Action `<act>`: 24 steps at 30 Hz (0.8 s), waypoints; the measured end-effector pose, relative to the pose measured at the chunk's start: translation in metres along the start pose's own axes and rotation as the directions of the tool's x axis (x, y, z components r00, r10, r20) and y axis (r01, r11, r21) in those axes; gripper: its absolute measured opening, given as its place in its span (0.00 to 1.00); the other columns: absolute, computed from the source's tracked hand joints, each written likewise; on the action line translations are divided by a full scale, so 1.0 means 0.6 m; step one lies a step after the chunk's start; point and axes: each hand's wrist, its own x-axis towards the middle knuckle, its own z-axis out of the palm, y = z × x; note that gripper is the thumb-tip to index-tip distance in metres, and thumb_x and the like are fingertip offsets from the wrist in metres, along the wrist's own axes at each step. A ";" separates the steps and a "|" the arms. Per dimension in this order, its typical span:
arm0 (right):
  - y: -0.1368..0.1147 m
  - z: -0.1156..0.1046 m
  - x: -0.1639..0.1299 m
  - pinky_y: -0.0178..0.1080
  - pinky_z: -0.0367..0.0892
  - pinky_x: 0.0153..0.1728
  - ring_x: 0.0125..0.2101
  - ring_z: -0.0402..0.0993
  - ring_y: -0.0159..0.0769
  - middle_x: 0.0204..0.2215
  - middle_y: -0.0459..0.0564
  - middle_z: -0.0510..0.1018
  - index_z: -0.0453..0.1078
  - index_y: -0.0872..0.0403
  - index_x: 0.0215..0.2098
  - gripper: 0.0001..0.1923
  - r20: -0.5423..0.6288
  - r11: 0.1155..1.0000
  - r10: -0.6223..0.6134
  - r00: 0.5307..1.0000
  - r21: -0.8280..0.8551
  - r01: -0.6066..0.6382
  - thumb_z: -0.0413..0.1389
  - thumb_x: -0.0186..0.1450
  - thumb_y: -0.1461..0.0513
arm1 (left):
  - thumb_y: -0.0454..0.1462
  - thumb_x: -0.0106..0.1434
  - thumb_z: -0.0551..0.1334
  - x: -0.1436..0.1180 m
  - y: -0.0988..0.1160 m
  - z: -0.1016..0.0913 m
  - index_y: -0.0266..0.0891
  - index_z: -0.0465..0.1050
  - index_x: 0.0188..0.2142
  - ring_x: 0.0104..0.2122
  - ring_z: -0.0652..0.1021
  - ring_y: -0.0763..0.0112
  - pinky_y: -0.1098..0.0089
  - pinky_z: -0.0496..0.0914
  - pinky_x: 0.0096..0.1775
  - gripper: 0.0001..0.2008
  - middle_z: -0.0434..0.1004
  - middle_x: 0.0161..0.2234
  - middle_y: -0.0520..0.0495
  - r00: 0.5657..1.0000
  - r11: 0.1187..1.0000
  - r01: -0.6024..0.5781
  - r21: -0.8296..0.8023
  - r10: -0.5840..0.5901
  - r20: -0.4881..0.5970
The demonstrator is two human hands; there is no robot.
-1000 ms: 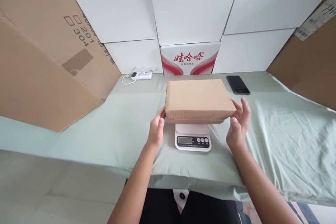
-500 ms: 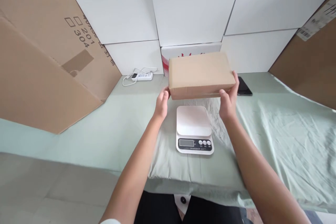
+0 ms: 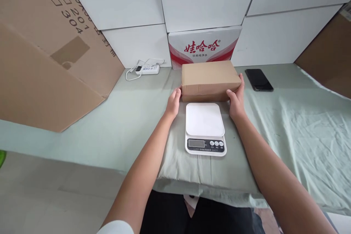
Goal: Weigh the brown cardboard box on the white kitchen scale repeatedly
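Note:
A closed brown cardboard box [image 3: 210, 74] is held between my two hands, just behind the scale. My left hand [image 3: 173, 102] grips its left end, thumb on the near side. At the right end, my right hand [image 3: 236, 97] has its thumb on the front face and its fingers round the side. In front of the box lies a white digital kitchen scale [image 3: 205, 120] with a bare platform, a dark display and several buttons. Whether the box rests fully on the cloth cannot be made out.
A black phone [image 3: 259, 79] lies at the right, and a white power strip with a cable [image 3: 148, 69] at the back left. A white and red carton [image 3: 204, 45] and white panels [image 3: 137, 44] line the back. A large cardboard sheet [image 3: 55, 65] stands left on the green cloth [image 3: 131, 124].
My hands have lowered the box toward the cloth behind the scale. The view has tilted down a little, and more of the red-lettered carton and the phone now shows.

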 end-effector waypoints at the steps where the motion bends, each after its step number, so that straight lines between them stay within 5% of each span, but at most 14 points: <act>1: 0.002 0.001 0.002 0.67 0.46 0.83 0.80 0.55 0.60 0.81 0.52 0.59 0.52 0.42 0.78 0.54 -0.004 1.000 0.010 1.000 -0.002 -0.010 0.63 0.58 0.40 | 0.76 0.64 0.56 0.001 -0.001 -0.001 0.42 0.78 0.61 0.74 0.74 0.41 0.46 0.69 0.73 0.47 0.79 0.70 0.34 1.000 1.000 0.007 -0.007 -0.007 0.001; 13: 0.027 0.002 0.014 0.67 0.50 0.82 0.80 0.55 0.59 0.80 0.51 0.60 0.47 0.40 0.79 0.53 0.020 0.998 0.021 1.000 -0.058 -0.020 0.59 0.61 0.40 | 0.73 0.66 0.59 0.008 -0.017 -0.004 0.43 0.79 0.62 0.78 0.68 0.44 0.47 0.60 0.78 0.44 0.75 0.74 0.37 1.000 1.000 0.011 -0.015 -0.011 -0.006; 24: 0.023 0.011 0.027 0.68 0.52 0.81 0.78 0.58 0.58 0.76 0.54 0.66 0.55 0.42 0.72 0.47 -0.025 0.995 0.092 0.995 -0.031 -0.092 0.60 0.57 0.44 | 0.71 0.68 0.59 0.014 -0.026 0.000 0.47 0.77 0.66 0.82 0.60 0.46 0.41 0.53 0.80 0.42 0.74 0.74 0.40 1.000 1.000 0.028 -0.002 -0.028 0.005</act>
